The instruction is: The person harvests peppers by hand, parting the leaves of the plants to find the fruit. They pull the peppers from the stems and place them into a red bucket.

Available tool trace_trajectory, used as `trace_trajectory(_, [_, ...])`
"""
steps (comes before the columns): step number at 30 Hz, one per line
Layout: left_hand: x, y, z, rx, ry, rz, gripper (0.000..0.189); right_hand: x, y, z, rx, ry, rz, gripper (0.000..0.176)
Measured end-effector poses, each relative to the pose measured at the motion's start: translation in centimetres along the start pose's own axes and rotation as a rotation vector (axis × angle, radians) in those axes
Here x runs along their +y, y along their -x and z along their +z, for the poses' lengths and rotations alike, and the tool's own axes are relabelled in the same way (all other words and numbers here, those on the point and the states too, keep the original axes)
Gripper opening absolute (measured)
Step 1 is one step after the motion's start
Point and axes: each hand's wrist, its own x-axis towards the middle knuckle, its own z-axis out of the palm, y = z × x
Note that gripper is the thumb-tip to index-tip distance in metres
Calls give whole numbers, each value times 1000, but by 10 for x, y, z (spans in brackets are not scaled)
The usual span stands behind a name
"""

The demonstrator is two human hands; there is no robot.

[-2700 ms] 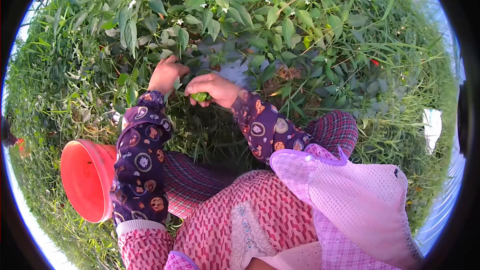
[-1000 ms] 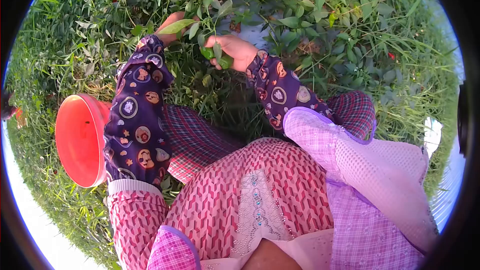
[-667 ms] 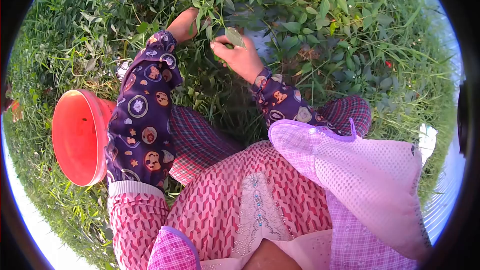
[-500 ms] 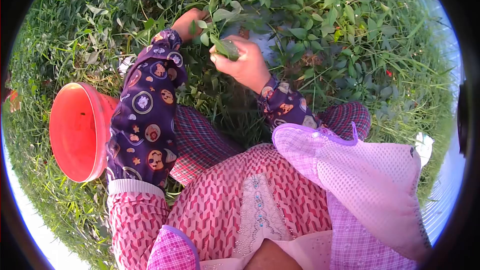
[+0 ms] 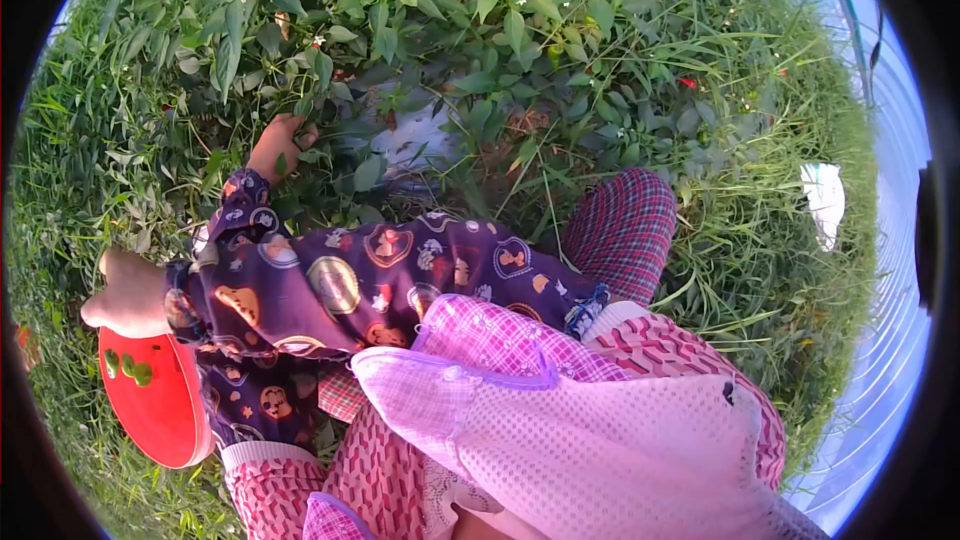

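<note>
My right hand [image 5: 130, 295] reaches across my left arm and hangs over the rim of a red bucket [image 5: 170, 405], thumb and fingers apart. Below it, against the bucket's red inside, show several small green peppers [image 5: 128, 367]. My left hand [image 5: 280, 147] is among the leaves of the pepper plants [image 5: 235, 65], its fingers curled in at the foliage; I cannot tell what is between them. Dark printed sleeve covers [image 5: 350, 285] run over both forearms.
Leafy plants with small white flowers and a red pepper [image 5: 687, 83] spread ahead. Pale plastic sheeting [image 5: 415, 140] shows on the ground between them. A white scrap [image 5: 823, 202] lies in the grass at right, near a bluish plastic wall [image 5: 880, 340].
My right hand has swung left from the plants to the bucket and let go of the green things, which now show there. My left hand has shifted left and lower among the leaves.
</note>
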Motion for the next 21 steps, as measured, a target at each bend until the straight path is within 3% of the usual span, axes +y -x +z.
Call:
trace_trajectory(1, [1,2,-1,0,-3,10,26,29,-7,-16,133,-3,-222,34])
trace_trajectory(3, [3,3,-1,14,-41,-37,26,47,19,-101,166,-100,-292,25])
trace_trajectory(6, [5,3,1,7,23,-37,19,103,65,-243,747,-81,-381,14])
trace_trajectory(8, [5,1,0,-9,121,-51,16,127,111,-334,1184,-340,-417,3])
trace_trajectory(9, [5,-1,2,-4,127,-52,16,161,139,-401,1180,-292,-428,18])
trace_trajectory(10, [10,0,3,16,59,-52,18,171,168,-464,1198,-346,-212,20])
trace_trajectory(11, [12,0,3,40,-13,-51,22,149,174,-473,1540,-17,115,22])
trace_trajectory(12, [21,1,0,39,-14,-54,22,134,183,-470,1531,-137,-53,25])
trace_trajectory(13, [33,1,-5,14,-62,-95,28,113,178,-458,1627,-118,-30,29])
trace_trajectory(16, [38,-3,-9,-15,-170,-108,38,109,169,-492,1548,75,69,37])
trace_trajectory(18, [32,-2,-6,-24,-233,-86,41,105,165,-502,1376,83,290,40])
trace_trajectory(21, [27,1,-2,65,-243,-14,39,97,171,-494,1238,-83,159,39])
